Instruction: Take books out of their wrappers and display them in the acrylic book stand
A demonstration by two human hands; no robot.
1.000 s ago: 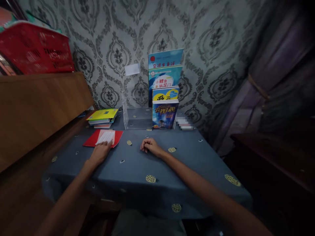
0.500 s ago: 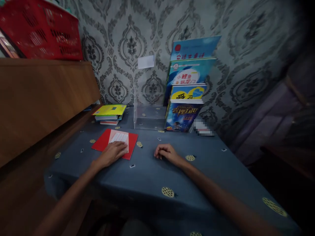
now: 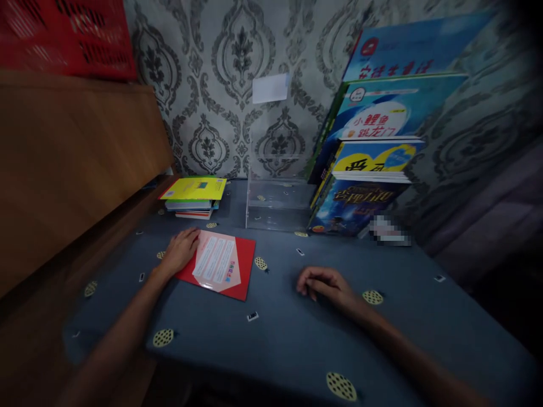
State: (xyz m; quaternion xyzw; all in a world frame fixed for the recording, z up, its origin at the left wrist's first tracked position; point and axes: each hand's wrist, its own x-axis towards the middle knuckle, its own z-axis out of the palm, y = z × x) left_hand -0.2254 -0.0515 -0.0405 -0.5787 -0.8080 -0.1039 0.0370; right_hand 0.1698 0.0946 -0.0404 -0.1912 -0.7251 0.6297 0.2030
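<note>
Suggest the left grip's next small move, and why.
Probably lift the left edge of the red book slightly: the left grip lies over that edge, the book is on the table, and the right grip sits apart, with nothing visible in it.

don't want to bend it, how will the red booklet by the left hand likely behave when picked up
The red booklet looks thin, so it is probably light and fairly bendy. A small glint near its near edge suggests a glossy cover, which may slip a little. Lying flat on the tablecloth, it seems unlikely to roll or tip.
</note>
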